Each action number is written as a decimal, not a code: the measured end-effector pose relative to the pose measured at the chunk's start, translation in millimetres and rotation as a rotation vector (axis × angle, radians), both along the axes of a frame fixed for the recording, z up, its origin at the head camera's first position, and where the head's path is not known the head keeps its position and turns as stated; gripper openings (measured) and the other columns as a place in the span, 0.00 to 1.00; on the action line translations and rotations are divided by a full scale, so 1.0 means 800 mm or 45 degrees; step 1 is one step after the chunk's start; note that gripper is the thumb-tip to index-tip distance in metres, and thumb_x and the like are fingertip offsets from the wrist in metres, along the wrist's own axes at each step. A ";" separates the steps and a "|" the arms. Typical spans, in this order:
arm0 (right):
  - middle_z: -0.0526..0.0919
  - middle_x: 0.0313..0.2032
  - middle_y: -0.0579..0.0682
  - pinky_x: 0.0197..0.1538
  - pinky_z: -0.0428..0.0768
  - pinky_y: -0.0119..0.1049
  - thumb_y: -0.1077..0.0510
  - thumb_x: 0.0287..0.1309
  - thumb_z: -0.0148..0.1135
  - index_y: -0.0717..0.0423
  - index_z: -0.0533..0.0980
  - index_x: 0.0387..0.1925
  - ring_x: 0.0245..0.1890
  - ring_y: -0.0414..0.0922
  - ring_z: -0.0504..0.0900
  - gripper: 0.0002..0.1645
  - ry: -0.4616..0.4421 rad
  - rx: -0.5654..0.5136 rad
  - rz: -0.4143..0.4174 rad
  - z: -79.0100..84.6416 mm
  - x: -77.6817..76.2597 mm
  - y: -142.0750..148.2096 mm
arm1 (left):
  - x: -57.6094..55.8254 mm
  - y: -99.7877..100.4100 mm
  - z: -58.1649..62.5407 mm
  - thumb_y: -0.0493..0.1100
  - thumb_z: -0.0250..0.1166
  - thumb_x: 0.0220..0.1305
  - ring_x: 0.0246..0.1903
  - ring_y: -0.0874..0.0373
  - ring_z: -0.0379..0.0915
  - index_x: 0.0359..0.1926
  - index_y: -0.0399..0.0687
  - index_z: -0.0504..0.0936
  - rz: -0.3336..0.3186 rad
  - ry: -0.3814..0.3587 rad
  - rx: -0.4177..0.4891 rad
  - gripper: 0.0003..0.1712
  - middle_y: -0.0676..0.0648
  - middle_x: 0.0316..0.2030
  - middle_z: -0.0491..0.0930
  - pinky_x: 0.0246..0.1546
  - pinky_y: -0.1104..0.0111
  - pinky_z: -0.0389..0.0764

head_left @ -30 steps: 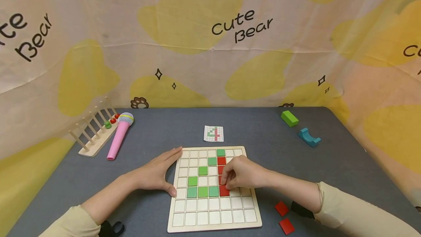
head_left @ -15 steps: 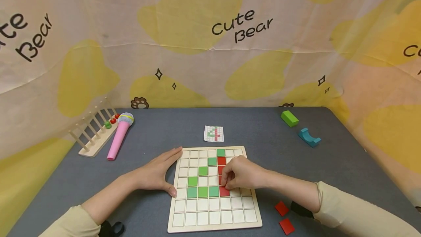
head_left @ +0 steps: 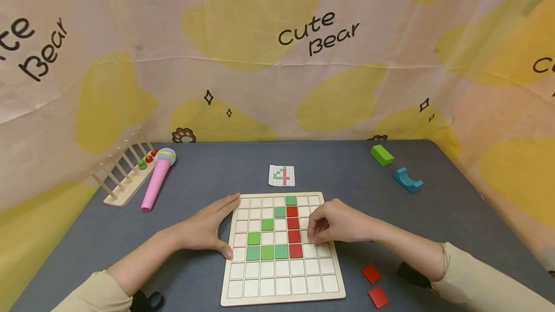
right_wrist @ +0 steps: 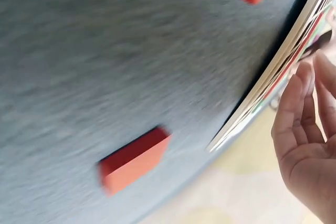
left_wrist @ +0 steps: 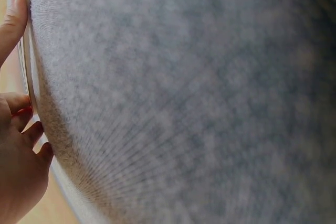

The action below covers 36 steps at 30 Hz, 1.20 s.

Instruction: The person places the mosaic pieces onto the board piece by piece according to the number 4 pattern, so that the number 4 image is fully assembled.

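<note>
A wooden grid board lies on the table. Several green tiles sit in its cells, along with a column of red tiles right of the middle. Spread along the board's left edge is my left hand, fingertips at the upper left corner and thumb lower down. Over the right part of the board hovers my right hand, its fingers loosely bent and nothing seen between them. Two loose red tiles rest on the table right of the board; both also show in the right wrist view.
Behind the board lies a small pattern card. A pink toy microphone and a pegged wooden rack stand far left. At the back right are a green block and a blue curved block.
My right hand has lifted off the lowest red tile and moved right, uncovering the red column. My left hand stays at the board's edge.
</note>
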State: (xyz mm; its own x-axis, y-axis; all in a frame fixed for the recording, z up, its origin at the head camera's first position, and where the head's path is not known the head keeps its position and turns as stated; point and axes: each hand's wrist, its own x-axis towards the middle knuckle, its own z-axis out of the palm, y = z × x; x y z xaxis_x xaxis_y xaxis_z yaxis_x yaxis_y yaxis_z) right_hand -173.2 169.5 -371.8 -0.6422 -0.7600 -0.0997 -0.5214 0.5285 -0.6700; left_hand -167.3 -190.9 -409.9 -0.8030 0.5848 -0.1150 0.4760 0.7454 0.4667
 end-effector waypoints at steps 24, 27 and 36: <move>0.87 0.38 0.51 0.42 0.83 0.30 0.60 0.57 0.69 0.50 0.84 0.40 0.35 0.34 0.82 0.08 -0.132 0.002 -0.006 -0.001 -0.043 0.135 | 0.002 0.000 0.002 0.72 0.75 0.35 0.76 0.37 0.49 0.75 0.38 0.55 0.001 0.011 -0.001 0.74 0.40 0.78 0.50 0.69 0.38 0.59; 0.87 0.39 0.54 0.40 0.83 0.31 0.63 0.58 0.66 0.52 0.84 0.42 0.35 0.36 0.83 0.09 -0.189 -0.010 0.060 -0.001 -0.047 0.145 | 0.002 0.000 0.003 0.72 0.76 0.35 0.76 0.37 0.48 0.75 0.38 0.55 0.005 0.004 0.005 0.74 0.40 0.78 0.50 0.70 0.38 0.58; 0.85 0.37 0.54 0.39 0.81 0.29 0.72 0.47 0.66 0.51 0.85 0.43 0.35 0.47 0.80 0.21 -0.276 0.035 0.131 -0.005 -0.051 0.162 | 0.001 0.001 0.002 0.73 0.75 0.34 0.77 0.39 0.48 0.76 0.40 0.54 0.013 -0.011 -0.009 0.74 0.41 0.78 0.49 0.70 0.39 0.58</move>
